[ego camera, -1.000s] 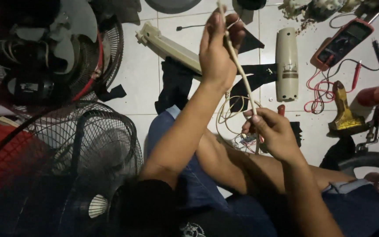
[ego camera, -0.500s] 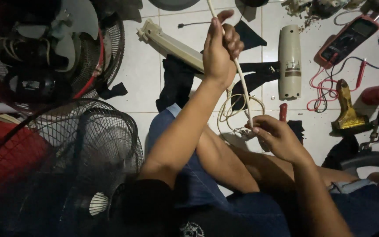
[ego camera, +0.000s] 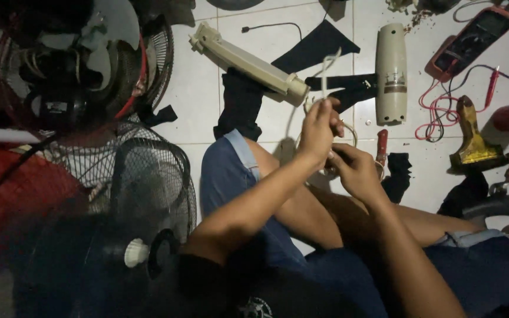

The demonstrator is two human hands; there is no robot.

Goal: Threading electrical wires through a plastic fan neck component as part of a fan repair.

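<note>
Moved since earlier: left hand (ego camera: 319, 126) has dropped from high over the floor tiles to just above the right hand (ego camera: 354, 171); the two now nearly touch, where half a second ago they were well apart.
Cord: pale white cord (ego camera: 327, 70) rises as a short tail above the left fist, and a loop of it curves round beside both hands, over the knees.
Long axis: the free tail runs roughly upright in the head view, tilting slightly right, away from the body.
Left fingers: curled tight in a fist round the cord, thumb side up.
Right fingers: bent and pressed on the cord's lower part just under the left fist; exactly what they pinch is hidden.
Nearer hand: left holds the tail end; right sits below and toward the body.
Beyond the fingers: cream fan column (ego camera: 248, 62) lies slantwise on the floor, its near end just past the left fist.
Right of the fingers: cream housing (ego camera: 391, 73), red-handled tool (ego camera: 381, 147), multimeter (ego camera: 472, 38) with red leads.
Left of the fingers: fan guards (ego camera: 142, 182), well apart.
</note>
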